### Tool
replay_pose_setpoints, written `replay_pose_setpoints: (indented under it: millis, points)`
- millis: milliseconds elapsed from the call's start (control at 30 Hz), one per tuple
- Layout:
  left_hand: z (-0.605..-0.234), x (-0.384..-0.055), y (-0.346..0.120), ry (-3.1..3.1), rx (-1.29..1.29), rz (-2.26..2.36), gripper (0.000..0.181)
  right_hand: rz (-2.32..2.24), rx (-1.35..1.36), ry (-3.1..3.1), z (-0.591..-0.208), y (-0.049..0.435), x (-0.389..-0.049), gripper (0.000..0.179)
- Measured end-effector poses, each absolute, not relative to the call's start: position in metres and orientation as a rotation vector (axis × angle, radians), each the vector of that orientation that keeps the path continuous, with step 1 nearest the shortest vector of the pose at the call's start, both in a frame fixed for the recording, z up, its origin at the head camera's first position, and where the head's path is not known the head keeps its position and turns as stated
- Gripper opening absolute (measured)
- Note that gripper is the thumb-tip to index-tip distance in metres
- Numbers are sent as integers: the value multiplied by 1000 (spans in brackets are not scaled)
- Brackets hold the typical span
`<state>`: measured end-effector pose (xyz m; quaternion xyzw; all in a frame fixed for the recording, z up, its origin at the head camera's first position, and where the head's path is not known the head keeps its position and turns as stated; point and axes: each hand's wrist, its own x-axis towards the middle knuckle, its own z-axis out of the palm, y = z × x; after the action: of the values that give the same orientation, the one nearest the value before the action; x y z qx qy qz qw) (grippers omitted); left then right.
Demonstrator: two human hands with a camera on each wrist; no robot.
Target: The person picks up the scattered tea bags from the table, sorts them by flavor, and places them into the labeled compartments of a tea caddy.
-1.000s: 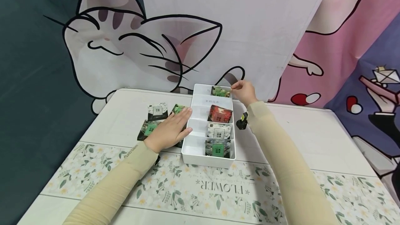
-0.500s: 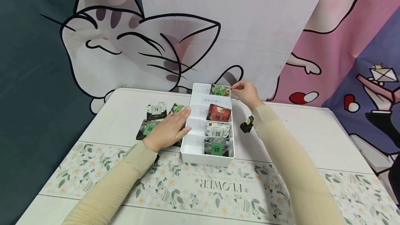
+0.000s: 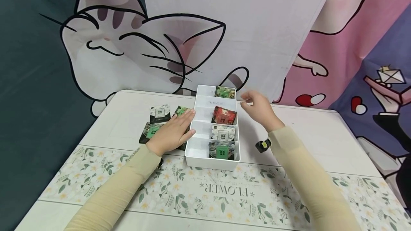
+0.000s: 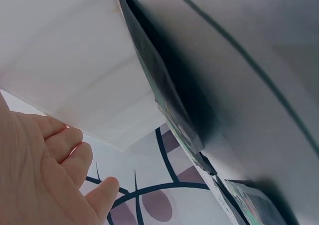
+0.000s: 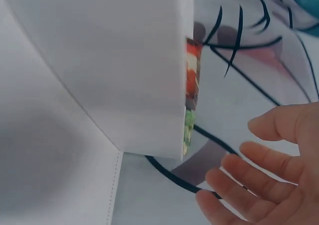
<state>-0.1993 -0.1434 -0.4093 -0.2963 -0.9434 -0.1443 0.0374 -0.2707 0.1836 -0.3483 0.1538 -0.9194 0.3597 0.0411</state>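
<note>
Floral-banded table (image 3: 221, 208): loose packets (image 3: 160, 112) at left; left hand (image 3: 172, 132) unmoved at left side of box (image 3: 212, 164), fingers straight, gripping nothing; box mid-table, four packets (image 3: 223, 116) inside; right hand (image 3: 259, 109) now withdrawn rightward from far corner, apart, fingers loosely bent, gripping nothing

Long pale-beige sleeves (image 3: 308, 174), dark lettering (image 3: 133, 155) near left cuff (image 3: 151, 158), black right-wrist device (image 3: 263, 146)

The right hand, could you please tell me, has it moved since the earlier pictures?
Yes: in the head view, the right hand has moved rightward and slightly downward relative to the white box.
</note>
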Motion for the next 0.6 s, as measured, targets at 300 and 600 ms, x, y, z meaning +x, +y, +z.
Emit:
replay_pose_setpoints:
  millis: [300, 600]
  points:
    - [-407, -198, -143, -2900, -912, -445, 69, 833, 539, -2849, -359, 187, -227, 50]
    - [-408, -199, -143, -2907, -911, -435, 68, 574, 669, -2854, -375, 189, -195, 63]
